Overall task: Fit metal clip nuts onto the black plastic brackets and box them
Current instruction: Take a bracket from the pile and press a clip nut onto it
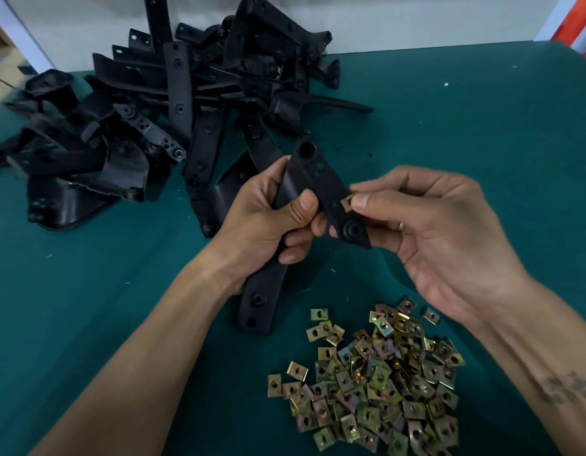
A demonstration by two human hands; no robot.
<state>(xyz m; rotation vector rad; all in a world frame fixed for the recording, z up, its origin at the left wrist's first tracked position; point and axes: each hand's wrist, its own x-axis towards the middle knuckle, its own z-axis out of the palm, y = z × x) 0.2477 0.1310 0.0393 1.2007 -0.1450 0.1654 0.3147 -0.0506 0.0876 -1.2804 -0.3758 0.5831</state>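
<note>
My left hand grips a long black plastic bracket above the green table, thumb across its face. One end of the bracket points up and away, its lower strip runs down past my wrist. My right hand pinches a brass-coloured clip nut between thumb and forefinger at the bracket's right edge, beside a small hole. Whether the nut sits over the edge I cannot tell.
A heap of several loose clip nuts lies on the green table near me. A big pile of black brackets fills the far left against a white wall. No box is in view.
</note>
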